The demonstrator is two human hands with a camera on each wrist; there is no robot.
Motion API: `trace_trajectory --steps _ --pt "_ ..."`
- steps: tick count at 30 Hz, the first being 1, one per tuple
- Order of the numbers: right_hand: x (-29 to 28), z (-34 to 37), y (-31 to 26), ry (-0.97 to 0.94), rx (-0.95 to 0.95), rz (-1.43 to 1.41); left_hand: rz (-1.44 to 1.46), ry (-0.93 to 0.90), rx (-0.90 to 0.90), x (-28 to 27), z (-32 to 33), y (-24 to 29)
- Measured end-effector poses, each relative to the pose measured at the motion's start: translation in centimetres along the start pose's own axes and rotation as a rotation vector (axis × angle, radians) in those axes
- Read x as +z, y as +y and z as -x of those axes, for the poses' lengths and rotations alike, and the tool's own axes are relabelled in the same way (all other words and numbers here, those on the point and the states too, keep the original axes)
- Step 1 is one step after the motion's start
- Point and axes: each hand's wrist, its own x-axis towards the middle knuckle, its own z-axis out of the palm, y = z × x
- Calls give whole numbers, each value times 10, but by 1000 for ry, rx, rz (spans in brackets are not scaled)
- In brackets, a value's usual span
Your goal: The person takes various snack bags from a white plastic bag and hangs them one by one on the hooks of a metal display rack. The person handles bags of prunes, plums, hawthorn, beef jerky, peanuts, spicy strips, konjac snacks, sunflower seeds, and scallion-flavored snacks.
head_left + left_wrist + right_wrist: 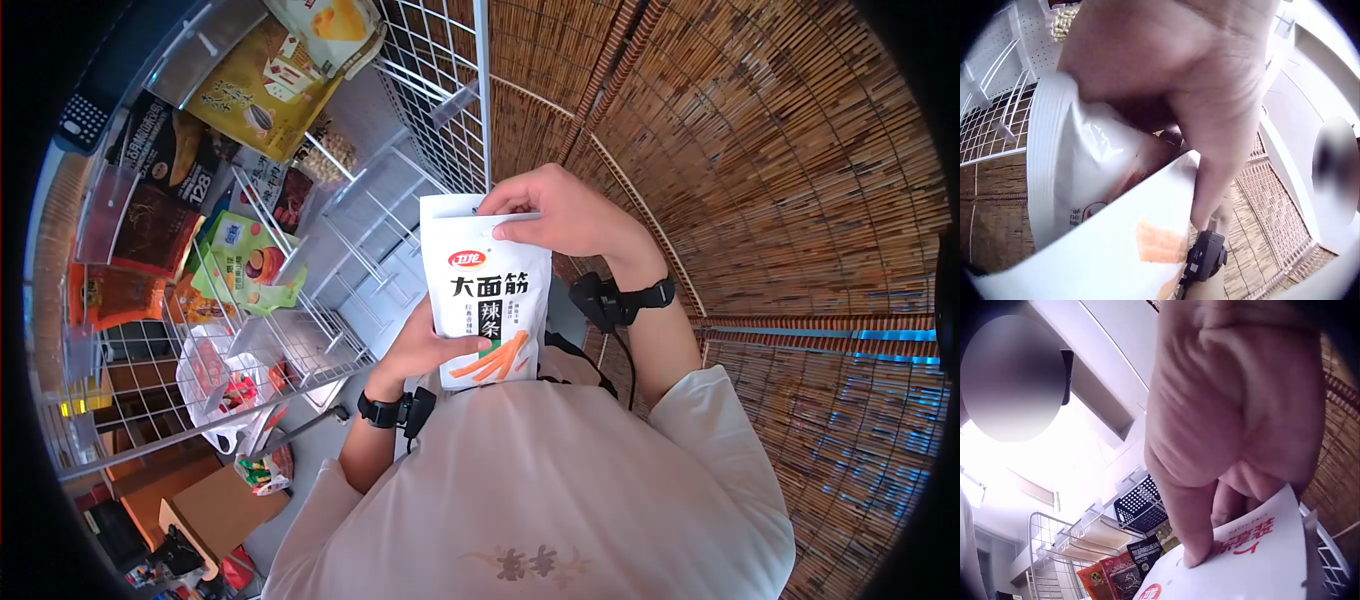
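Right of the pouch in the head view rises the reed screen (780, 200), rough brown strips in curved panels, tied by thin cords. Left of the pouch stands the wire rack (350, 240), hard, thin metal bars crossing in squares; a strip of floor shows between them lower down. Below the pouch spreads the soft, pale shirt (540, 480), so near its bottom edge that the head view does not show whether they touch.

The pouch (475, 300) itself is white and smooth, roughly rectangular, printed with a red logo and orange sticks. It is held in front of the shirt, with its top parted into two edges, one behind the other. Lower left of it hangs the thin, crinkled plastic bag (215, 375). Upper left lies the gold pack (250, 95), glossy and straight-edged; farther left of the pouch is the green pack (250, 262), its film creased.

The right hand (560, 215) pinches the pouch's front edge, thumb outside, fingers behind it, with the screen beyond. The left hand (420, 348) grips the pouch's lower left side, thumb flat across the front. Each wrist carries a small black camera on a strap.
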Motion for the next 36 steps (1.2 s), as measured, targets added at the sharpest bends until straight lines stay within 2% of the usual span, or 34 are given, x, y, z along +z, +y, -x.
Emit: trace_trajectory --steps 2,5,10,15,17,18,20,24,26,30,32,36 --pt "5 -6 6 11 28 -152 39 -10 -44 -11 6 2" --pt "12 -13 4 50 63 -233 83 -20 -97 -25 11 5" --pt "13 -15 4 22 93 -230 63 -43 -152 -36 10 3" --pt "3 -5 -11 -10 136 -139 108 -35 -115 -18 -2 2" --pt "-11 0 -17 -150 129 -15 84 -63 -99 -11 -8 7" --pt "-17 3 -19 -144 136 -10 57 -79 -84 -7 -11 10" --pt "-27 11 -22 -284 159 -178 91 -97 -49 3 -18 14" --pt "-40 27 -29 -276 126 -216 110 -118 -28 19 -34 18" --pt "-47 35 -31 -177 94 -242 112 -114 -20 30 -40 21" --pt "-58 51 -19 -103 85 -187 164 -68 -35 56 -53 17" --pt "-63 59 -15 -7 96 -67 209 -40 -31 70 -58 14" --pt "-79 72 -2 -17 91 154 259 32 54 96 -64 11"
